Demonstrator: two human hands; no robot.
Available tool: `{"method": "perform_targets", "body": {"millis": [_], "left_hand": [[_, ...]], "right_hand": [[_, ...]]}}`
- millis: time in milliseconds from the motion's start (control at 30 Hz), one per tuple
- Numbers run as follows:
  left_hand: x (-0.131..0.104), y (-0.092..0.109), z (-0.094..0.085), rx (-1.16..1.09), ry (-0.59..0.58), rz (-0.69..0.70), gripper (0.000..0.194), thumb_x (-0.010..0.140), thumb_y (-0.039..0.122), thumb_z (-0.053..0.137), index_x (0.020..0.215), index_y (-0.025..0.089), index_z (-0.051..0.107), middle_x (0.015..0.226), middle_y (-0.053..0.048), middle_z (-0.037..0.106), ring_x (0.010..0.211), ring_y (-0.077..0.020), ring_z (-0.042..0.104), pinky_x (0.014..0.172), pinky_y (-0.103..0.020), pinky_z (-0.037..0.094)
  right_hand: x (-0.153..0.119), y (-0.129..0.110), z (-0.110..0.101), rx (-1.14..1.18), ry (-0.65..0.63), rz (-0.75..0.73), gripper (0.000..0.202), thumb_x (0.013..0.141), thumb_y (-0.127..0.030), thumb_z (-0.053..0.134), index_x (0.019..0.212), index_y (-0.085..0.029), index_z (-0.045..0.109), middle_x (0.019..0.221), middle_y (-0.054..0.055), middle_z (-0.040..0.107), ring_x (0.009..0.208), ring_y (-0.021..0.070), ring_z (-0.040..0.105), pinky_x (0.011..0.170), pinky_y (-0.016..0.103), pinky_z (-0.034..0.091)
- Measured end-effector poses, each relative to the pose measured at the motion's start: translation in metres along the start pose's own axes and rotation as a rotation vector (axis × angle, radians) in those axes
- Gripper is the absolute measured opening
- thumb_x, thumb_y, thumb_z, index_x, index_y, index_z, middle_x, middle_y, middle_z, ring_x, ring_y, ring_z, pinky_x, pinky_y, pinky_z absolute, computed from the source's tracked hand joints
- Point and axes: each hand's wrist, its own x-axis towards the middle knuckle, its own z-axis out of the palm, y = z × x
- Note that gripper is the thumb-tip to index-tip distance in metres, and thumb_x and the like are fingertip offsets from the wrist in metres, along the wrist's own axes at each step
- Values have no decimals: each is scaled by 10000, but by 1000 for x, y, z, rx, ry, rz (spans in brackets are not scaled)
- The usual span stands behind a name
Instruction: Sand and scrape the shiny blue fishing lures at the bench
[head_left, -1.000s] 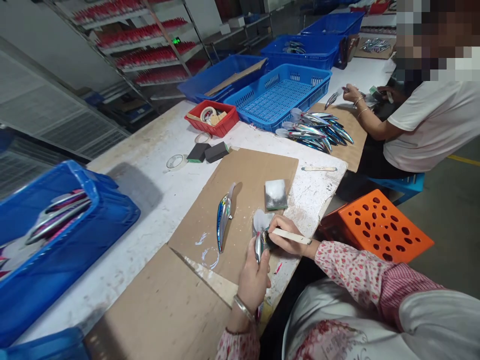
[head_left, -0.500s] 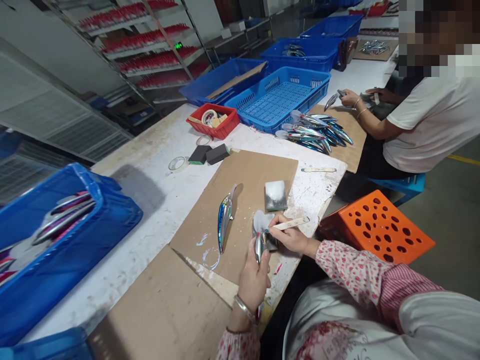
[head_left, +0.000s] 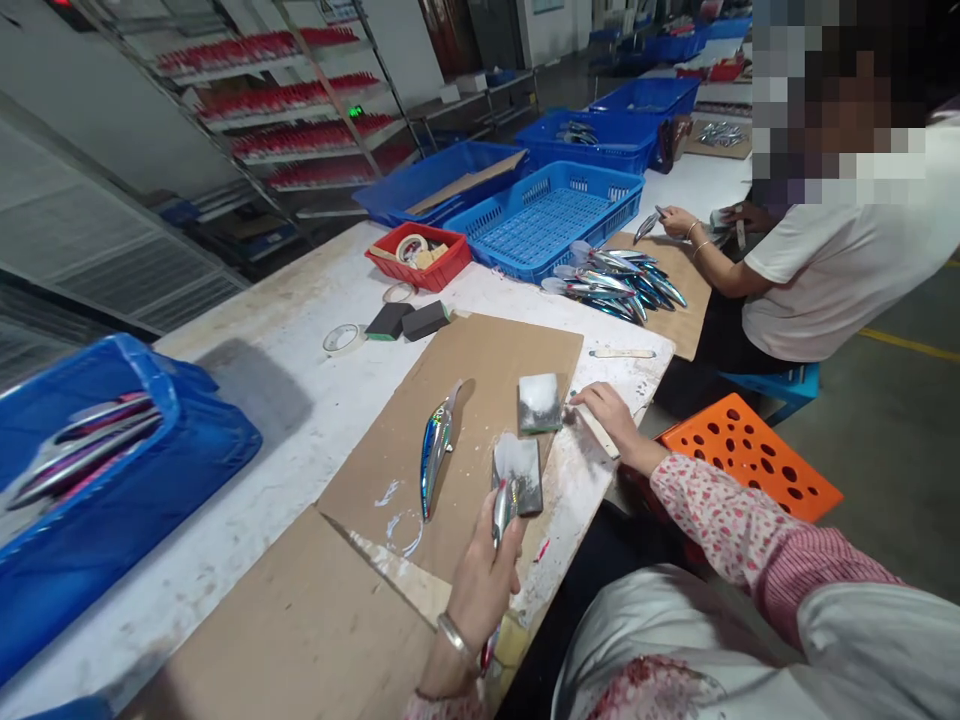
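A silver fishing lure point(head_left: 504, 512) with a clear lip is gripped in my left hand point(head_left: 484, 565). Its lip lies over a dark sanding block point(head_left: 529, 490), and whether they touch I cannot tell. At the right edge of the cardboard, my right hand point(head_left: 611, 420) has its fingers closed on a pale, flat-handled stick tool point(head_left: 598, 433), held low by the tabletop. Just left of that hand is another sanding block point(head_left: 540, 403), its top white with powder. A blue-and-silver lure point(head_left: 436, 450) lies on the cardboard sheet point(head_left: 495, 350).
A co-worker's hand point(head_left: 681, 222) holds a lure beside a pile of lures point(head_left: 622, 280). Blue crates point(head_left: 547, 215) and a red tray point(head_left: 418, 258) of tape rolls line the far side. On the left stands a blue bin point(head_left: 202, 450) of lures; an orange stool point(head_left: 750, 455) is at right.
My right hand has moved away from the lure, right and up to the cardboard's edge, with the stick tool. My left hand keeps the lure. The whole view has shifted slightly.
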Motion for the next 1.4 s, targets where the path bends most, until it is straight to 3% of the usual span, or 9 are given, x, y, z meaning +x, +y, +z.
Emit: {"method": "perform_targets", "body": {"millis": [67,167,267,367,533,700,833,967,1400], "left_hand": [[-2,-1,-2,2,-42,4,684,862,607,400,1424,230,298,629,65,493,406,-94,470,384,-205,407],[-4,2,-3,-44,-94,-57,692,850,611,419,1432,270,262,676,64,486,386,-89,460,325,-197,374],[-4,6,-2,-86,-105,-85,728,846,608,430,1450,261,218,661,71,491,338,-83,434,296,-196,347],[-3,8,-2,-136,-108,-101,756,852,602,424,1470,241,181,624,78,490,324,-85,418,282,-191,325],[-4,7,1,-159,-66,-110,693,872,579,406,1461,258,235,598,79,490,320,-76,411,283,-172,310],[-2,6,3,-134,-69,-96,669,875,583,404,1451,274,260,594,74,494,327,-93,457,279,-176,324],[1,2,4,-102,-78,-68,668,888,581,384,1450,243,257,591,71,507,317,-90,468,295,-177,341],[2,-1,8,-96,-69,-27,612,907,552,359,1429,242,282,585,80,503,314,-79,464,324,-175,359],[2,1,14,-118,-46,-39,643,906,552,346,1454,231,245,569,89,478,315,-73,451,334,-176,369]], "right_hand": [[7,23,-20,-213,-131,-41,253,907,-99,466,1056,-220,631,1030,103,599,1008,259,497,830,381,405],[20,31,-34,-339,-158,-59,353,888,-54,449,1144,-221,625,1090,121,587,1047,267,472,848,389,401],[41,11,-23,-270,-182,-180,320,885,-223,572,1201,-180,592,1209,147,537,1134,289,437,960,428,377],[64,-14,1,-259,-345,-303,575,786,-467,715,1261,-180,564,1355,184,434,1265,378,336,1027,539,300],[85,-25,17,-218,-532,-169,692,735,-475,765,1329,-213,527,1311,186,452,1204,389,420,983,568,330],[61,-45,11,39,-525,-202,678,710,-457,791,1298,-234,537,1389,151,346,1279,335,353,1030,479,343],[38,-70,26,72,-418,-107,354,847,-470,659,1109,-233,642,1251,109,470,1195,278,410,1015,449,355],[47,-78,38,-62,-350,-59,191,898,-396,594,988,-249,676,1202,74,509,1141,255,415,975,434,353],[47,-83,39,-159,-281,-23,167,870,-353,603,979,-248,674,1247,81,494,1164,277,386,939,443,341]]}}
